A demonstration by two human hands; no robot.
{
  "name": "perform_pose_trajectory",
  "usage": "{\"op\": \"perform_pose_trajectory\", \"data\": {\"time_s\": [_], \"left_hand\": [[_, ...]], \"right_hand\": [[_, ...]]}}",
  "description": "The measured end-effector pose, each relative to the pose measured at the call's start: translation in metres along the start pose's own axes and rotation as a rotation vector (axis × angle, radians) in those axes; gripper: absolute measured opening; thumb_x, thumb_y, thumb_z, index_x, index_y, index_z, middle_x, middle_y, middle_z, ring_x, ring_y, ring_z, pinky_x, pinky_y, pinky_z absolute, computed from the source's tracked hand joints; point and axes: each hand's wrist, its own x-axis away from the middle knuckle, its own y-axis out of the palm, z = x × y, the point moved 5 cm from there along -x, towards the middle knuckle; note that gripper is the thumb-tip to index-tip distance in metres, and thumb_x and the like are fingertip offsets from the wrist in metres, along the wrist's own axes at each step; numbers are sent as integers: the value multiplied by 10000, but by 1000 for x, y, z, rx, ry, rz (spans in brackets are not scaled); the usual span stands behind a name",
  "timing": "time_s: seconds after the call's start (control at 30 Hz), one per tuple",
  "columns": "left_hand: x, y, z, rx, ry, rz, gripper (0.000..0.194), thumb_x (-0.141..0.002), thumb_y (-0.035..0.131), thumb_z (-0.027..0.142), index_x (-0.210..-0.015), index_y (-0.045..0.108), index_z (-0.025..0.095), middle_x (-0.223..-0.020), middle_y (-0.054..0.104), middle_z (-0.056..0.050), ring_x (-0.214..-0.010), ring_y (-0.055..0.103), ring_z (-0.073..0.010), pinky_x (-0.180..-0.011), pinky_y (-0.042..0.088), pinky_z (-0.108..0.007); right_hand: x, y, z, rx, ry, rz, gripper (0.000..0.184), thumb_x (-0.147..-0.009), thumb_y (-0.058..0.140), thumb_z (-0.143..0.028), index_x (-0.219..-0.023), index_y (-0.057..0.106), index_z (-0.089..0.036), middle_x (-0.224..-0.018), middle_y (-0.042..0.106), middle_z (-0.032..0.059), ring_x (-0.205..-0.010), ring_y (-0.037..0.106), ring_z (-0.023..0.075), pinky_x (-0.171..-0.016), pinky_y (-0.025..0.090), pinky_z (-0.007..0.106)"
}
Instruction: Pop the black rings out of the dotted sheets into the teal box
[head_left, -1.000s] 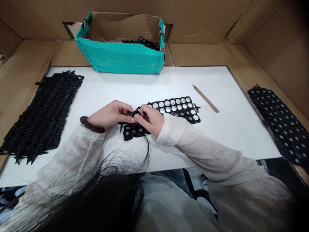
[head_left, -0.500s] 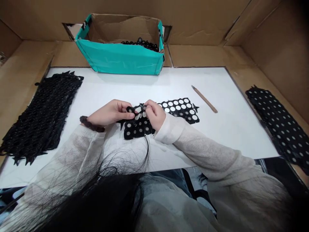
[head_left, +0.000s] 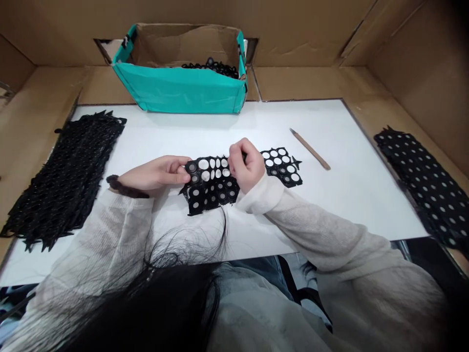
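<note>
Black sheet [head_left: 216,184] at the middle of the white board [head_left: 340,195], lying lengthwise between both hands and beneath the right one. White circles along the far rows; dark rings with pale grey centres along the near rows.

Left hand [head_left: 157,172] at the left end of the sheet: thumb and fingers pinched together on the edge, just beside two dark rings. Cannot tell whether that edge is lifted off the board. Dark hair band [head_left: 126,187] around the left wrist.

Right hand [head_left: 248,166] over the middle of the sheet: fingers curled in to a closed fist. Small dark patch visible between the fingers; cannot tell whether part of the sheet or a loose piece.

To the right of the sheet, well apart from it: brown stick [head_left: 311,150], pointed end away from the body. At the back: green-fronted box [head_left: 183,90], with black rings [head_left: 220,69] heaped inside toward the right. At far left: stack of black mats [head_left: 73,171]. At far right: black dotted pile [head_left: 423,183], beside the board.
</note>
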Motion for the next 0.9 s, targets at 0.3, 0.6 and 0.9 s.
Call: {"op": "perform_pose_trajectory", "data": {"time_s": [0.3, 0.6, 0.9], "left_hand": [[-3, 4, 12, -183, 190, 168, 215, -734, 697, 339, -673, 594, 160, -606, 562, 9, -562, 490, -86, -536, 389, -209], [-6, 20, 17, -376, 222, 105, 218, -848, 560, 351, -737, 575, 164, -684, 563, 2, -621, 487, -96, -572, 372, -224], [-7, 23, 16, -366, 216, 105, 224, -875, 516, 356, -765, 565, 168, -642, 472, 14, -565, 395, -91, -528, 308, -230]], "right_hand": [[19, 23, -20, 332, -300, -134, 330, -959, 234, -402, -860, 472, -196, -797, 548, 41, -672, 485, 129, -643, 401, 294], [5, 27, -1, 316, -65, -308, 429, -857, 418, -594, -692, 343, -205, -596, 390, -44, -550, 354, 87, -558, 279, 250], [-5, 25, 2, 201, -105, -486, 365, -918, 345, -492, -691, 344, -206, -603, 397, -44, -558, 374, 94, -573, 299, 251]]}}
